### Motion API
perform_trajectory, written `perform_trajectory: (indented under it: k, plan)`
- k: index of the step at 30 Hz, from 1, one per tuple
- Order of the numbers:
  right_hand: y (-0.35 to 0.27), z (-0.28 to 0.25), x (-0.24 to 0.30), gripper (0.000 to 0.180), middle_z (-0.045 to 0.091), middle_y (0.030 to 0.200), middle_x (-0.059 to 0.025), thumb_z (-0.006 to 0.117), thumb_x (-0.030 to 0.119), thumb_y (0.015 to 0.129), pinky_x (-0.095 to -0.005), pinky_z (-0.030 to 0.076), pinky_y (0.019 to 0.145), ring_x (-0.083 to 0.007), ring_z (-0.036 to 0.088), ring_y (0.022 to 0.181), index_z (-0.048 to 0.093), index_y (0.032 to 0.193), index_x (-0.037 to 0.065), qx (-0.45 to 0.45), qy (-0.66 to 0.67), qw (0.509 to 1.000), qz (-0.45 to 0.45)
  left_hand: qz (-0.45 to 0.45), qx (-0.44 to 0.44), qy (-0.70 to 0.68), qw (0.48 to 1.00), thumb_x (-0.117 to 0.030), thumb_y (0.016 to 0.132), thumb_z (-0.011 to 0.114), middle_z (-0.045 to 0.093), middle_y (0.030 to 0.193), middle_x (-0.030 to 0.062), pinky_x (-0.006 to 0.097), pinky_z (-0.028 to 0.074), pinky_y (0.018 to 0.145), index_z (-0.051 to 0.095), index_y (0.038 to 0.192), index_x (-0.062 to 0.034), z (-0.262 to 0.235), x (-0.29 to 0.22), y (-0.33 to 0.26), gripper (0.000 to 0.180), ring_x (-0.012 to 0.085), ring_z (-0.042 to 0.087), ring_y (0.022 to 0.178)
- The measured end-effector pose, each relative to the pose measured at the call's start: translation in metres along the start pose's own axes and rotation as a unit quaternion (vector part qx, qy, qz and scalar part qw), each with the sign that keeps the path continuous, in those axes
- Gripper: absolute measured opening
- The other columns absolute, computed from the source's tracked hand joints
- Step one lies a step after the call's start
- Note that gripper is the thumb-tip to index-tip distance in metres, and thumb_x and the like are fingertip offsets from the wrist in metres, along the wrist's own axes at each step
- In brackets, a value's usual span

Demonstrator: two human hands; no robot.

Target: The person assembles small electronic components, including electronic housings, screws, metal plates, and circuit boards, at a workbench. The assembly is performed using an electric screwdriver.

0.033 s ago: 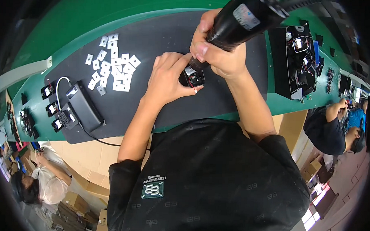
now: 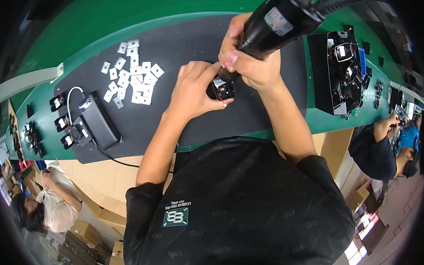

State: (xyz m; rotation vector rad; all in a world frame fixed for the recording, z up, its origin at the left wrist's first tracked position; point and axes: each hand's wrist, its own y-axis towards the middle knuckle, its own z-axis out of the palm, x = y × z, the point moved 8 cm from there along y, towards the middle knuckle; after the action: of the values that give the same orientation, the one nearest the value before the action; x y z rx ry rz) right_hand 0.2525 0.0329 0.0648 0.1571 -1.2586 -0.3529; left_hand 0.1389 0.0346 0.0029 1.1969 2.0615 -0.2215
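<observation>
My right hand [image 2: 251, 64] is wrapped round a black electric screwdriver [image 2: 271, 29], which tilts down to the left. Its tip end reaches a small black housing [image 2: 224, 90] with red wires and a silvery metal piece inside. The very tip is hidden between my hands. Around the housing, my left hand [image 2: 192, 87] closes with thumb and fingers, holding it on the dark mat [image 2: 187, 38]. A thin wire end with a pale connector pokes out beside the left thumb.
Left of my hands lie several small silvery plates [image 2: 138, 78] with holes. Farther left are a black power bank [image 2: 98, 120] with a cable and several small black units [image 2: 62, 123]. A black bin [image 2: 324, 73] of parts stands right. Co-workers sit on both sides.
The whole view has shifted very slightly. My hands, the screwdriver and the housing keep their places relative to each other.
</observation>
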Motion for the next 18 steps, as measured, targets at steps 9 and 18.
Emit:
perform_trajectory:
  k: [9,18]
  plan:
    - [-0.004,0.022,-0.006,0.051,0.046,0.061,-0.0012,0.069,0.009,0.076,-0.0275,0.038,0.049,-0.0123,0.046,0.05,0.044,0.12,0.005,0.125,0.131,0.983,-0.029,0.029,-0.023,-0.014,0.999,-0.039,0.055,0.079,0.058,0.09,0.0082,0.041,0.04,0.079,0.059,0.111,-0.009,-0.018,-0.001,-0.01,0.067,0.0291,0.054,0.09]
    - [-0.002,0.028,0.111,0.052,0.061,0.072,0.0038,0.076,0.012,0.071,-0.0214,0.046,0.056,-0.0077,0.059,0.06,0.049,0.115,0.017,0.295,0.152,0.928,-0.166,-0.013,-0.022,0.021,0.999,-0.026,0.062,0.077,0.056,0.106,0.0134,0.039,0.043,0.088,0.05,0.119,-0.0043,-0.079,0.006,-0.014,0.066,0.0316,0.054,0.099]
